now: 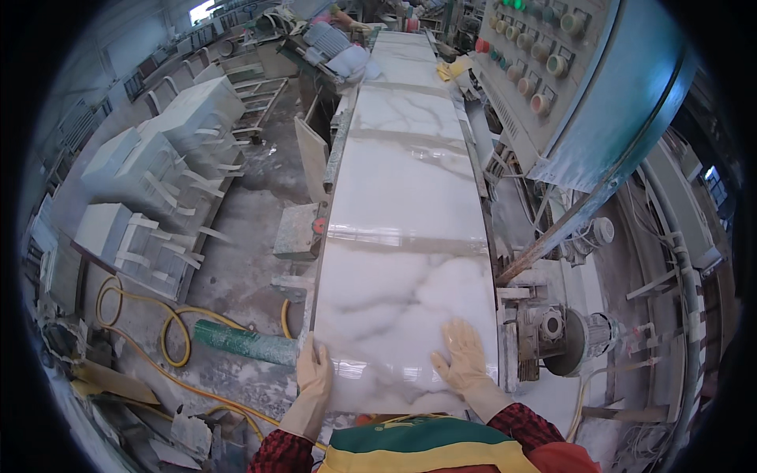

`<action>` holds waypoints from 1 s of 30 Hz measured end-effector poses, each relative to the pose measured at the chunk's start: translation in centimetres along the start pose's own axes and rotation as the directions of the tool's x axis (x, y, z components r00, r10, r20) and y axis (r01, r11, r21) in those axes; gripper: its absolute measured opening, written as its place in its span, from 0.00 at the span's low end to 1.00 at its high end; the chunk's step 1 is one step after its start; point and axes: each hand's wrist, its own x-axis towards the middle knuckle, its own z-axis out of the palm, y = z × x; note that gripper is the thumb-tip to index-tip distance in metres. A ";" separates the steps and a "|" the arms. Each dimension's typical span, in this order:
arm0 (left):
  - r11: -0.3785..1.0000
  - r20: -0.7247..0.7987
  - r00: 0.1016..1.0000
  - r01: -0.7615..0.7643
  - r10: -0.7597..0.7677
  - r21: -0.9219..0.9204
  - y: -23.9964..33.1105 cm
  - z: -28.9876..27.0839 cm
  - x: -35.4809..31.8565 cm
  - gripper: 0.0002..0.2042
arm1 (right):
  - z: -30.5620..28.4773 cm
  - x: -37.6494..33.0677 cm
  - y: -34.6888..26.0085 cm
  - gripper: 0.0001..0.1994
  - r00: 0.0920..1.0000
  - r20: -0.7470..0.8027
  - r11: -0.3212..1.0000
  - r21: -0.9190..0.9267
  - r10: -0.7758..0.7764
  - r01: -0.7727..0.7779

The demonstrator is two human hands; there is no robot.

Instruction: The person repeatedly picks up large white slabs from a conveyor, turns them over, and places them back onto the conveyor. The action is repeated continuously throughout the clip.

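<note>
A glossy white marble slab with grey veins [394,299] lies at the near end of a long conveyor, its front edge close to my body. My right hand [465,364], in a cream rubber glove, rests flat on the slab's near right part with its fingers spread. At the near left edge is my left hand [315,374], gloved alike, its fingers stretched forward along the side and the thumb apart. Part of its fingers is hidden by the view. Beyond this slab, another marble tile [406,189] and several more lie in a line down the conveyor.
A control cabinet with rows of round buttons [544,71] overhangs the right side. Below it sits a motor with a wheel [572,343]. On the left are a green roller [244,340], a yellow hose [177,359] on the floor and strapped stacks of white pieces [173,173].
</note>
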 end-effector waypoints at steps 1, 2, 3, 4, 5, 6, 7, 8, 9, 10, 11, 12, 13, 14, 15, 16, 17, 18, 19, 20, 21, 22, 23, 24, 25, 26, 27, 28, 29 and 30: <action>0.998 0.006 1.000 0.020 -0.019 -0.061 -0.2 0.2 0.1 0.27 | -0.1 0.1 0.1 0.42 1.000 0.008 1.000 -0.010 -0.001 0.001; 0.992 0.012 0.999 0.040 -0.039 -0.122 -0.4 0.4 0.3 0.27 | 0.1 0.2 0.2 0.42 1.000 0.017 1.000 -0.020 -0.003 0.003; 0.982 0.019 0.998 0.056 -0.053 -0.182 -1.0 0.6 0.5 0.27 | 0.4 0.3 0.3 0.43 1.000 0.022 1.000 -0.030 -0.003 0.003; 0.996 -0.003 1.000 -0.025 0.025 -0.087 -1.2 0.4 0.9 0.28 | 0.9 0.3 0.4 0.42 1.000 -0.005 0.999 -0.040 -0.022 0.021; 0.996 0.022 0.999 -0.032 0.034 -0.083 -1.7 -0.2 0.4 0.28 | 1.4 0.3 1.0 0.42 0.999 -0.031 0.998 -0.050 -0.043 0.041; 0.997 0.048 0.998 -0.038 0.041 -0.074 0.1 -1.4 -0.2 0.28 | 2.2 0.2 1.4 0.42 0.996 -0.057 0.997 -0.055 -0.061 0.058; 0.996 0.071 0.996 -0.049 0.055 -0.075 1.2 -2.4 -0.7 0.28 | 2.3 0.3 1.6 0.42 0.997 -0.054 0.998 -0.048 -0.046 0.043; 0.980 0.123 0.992 0.022 0.003 -0.200 0.8 -3.3 -1.5 0.29 | 2.5 0.4 1.7 0.42 0.998 -0.050 0.999 -0.041 -0.031 0.029; 0.965 0.138 0.990 0.044 -0.008 -0.259 0.2 -4.2 -2.5 0.29 | 2.6 0.6 1.8 0.41 0.999 -0.049 0.999 -0.035 -0.016 0.014; 0.947 0.157 0.988 0.062 -0.012 -0.314 -0.5 -5.2 -3.7 0.28 | 3.3 0.7 2.1 0.41 0.994 -0.106 0.997 -0.069 -0.041 0.034; 0.926 0.175 0.984 0.080 -0.015 -0.368 -1.5 -6.3 -5.2 0.28 | 4.1 0.7 2.1 0.40 0.984 -0.162 0.993 -0.104 -0.067 0.050; 0.909 0.156 0.988 0.069 -0.005 -0.412 -3.1 -7.6 -6.8 0.28 | 5.2 0.7 1.5 0.40 0.971 -0.220 0.989 -0.131 -0.092 0.064; 0.917 0.181 0.982 0.124 -0.058 -0.378 -3.1 -9.7 -8.8 0.28 | 6.1 0.5 0.4 0.39 0.946 -0.256 0.976 -0.132 -0.199 0.170; 0.922 0.200 0.973 0.179 -0.115 -0.343 -3.3 -11.9 -11.0 0.27 | 7.3 0.4 -1.2 0.38 0.907 -0.290 0.951 -0.137 -0.305 0.276; 0.951 0.155 0.973 0.205 -0.172 -0.231 -5.7 -13.2 -13.0 0.28 | 8.1 0.2 -3.5 0.37 0.854 -0.320 0.912 -0.148 -0.410 0.382; 0.961 0.096 0.966 0.250 -0.240 -0.121 -8.7 -14.5 -15.5 0.28 | 5.3 0.8 -9.1 0.37 0.922 -0.035 0.923 -0.010 -0.386 0.386; 0.974 0.086 0.970 0.228 -0.227 0.000 -10.7 -15.7 -17.8 0.28 | 2.1 1.0 -14.7 0.36 0.898 0.260 0.935 0.108 -0.355 0.338; 0.975 0.096 0.976 0.184 -0.196 0.124 -12.2 -16.6 -19.6 0.28 | 4.2 0.3 -16.0 0.34 0.855 0.125 0.864 0.089 -0.504 0.496; 0.964 0.088 0.974 0.192 -0.211 0.182 -15.3 -17.1 -21.7 0.28 | 6.7 0.2 -17.1 0.33 0.761 -0.004 0.760 0.051 -0.648 0.648; 0.950 0.076 0.971 0.203 -0.227 0.237 -18.8 -17.4 -23.8 0.29 | 8.0 0.4 -18.7 0.32 0.773 -0.042 0.769 0.090 -0.632 0.633; 0.941 0.057 0.954 0.278 -0.293 0.192 -19.5 -17.3 -24.7 0.29 | 8.9 0.9 -20.1 0.32 0.785 -0.078 0.776 0.126 -0.614 0.619; 0.925 0.035 0.932 0.353 -0.361 0.144 -19.3 -17.5 -25.8 0.29 | 9.7 1.2 -20.8 0.32 0.793 -0.111 0.776 0.162 -0.599 0.609; 0.879 0.028 0.878 0.477 -0.477 -0.005 -18.9 -17.4 -27.0 0.29 | 10.2 1.7 -20.7 0.31 0.792 -0.097 0.777 0.151 -0.603 0.611; 0.795 0.030 0.808 0.584 -0.588 -0.161 -18.1 -17.5 -28.2 0.29 | 10.5 2.4 -21.0 0.30 0.781 -0.084 0.769 0.141 -0.619 0.624; 0.793 -0.003 0.810 0.574 -0.587 -0.204 -18.8 -17.3 -29.3 0.30 | 10.7 2.7 -21.1 0.29 0.772 -0.071 0.761 0.130 -0.632 0.635; 0.791 -0.035 0.810 0.561 -0.585 -0.244 -20.1 -16.9 -30.7 0.31 | 10.8 2.6 -21.0 0.29 0.790 -0.013 0.782 0.132 -0.613 0.609; 0.791 -0.077 0.810 0.541 -0.582 -0.287 -20.4 -16.9 -31.4 0.32 | 10.4 2.9 -21.5 0.29 0.801 0.038 0.797 0.132 -0.598 0.589; 0.780 -0.076 0.806 0.538 -0.587 -0.319 -20.6 -16.9 -32.0 0.33 | 9.9 3.2 -21.8 0.29 0.810 0.088 0.813 0.130 -0.579 0.567; 0.769 -0.072 0.803 0.535 -0.591 -0.350 -20.7 -16.8 -32.7 0.33 | 10.0 3.2 -21.4 0.28 0.786 0.005 0.781 0.111 -0.619 0.614; 0.760 -0.073 0.801 0.528 -0.594 -0.380 -20.5 -16.7 -33.0 0.33 | 10.5 3.0 -20.7 0.27 0.750 -0.080 0.745 0.090 -0.656 0.661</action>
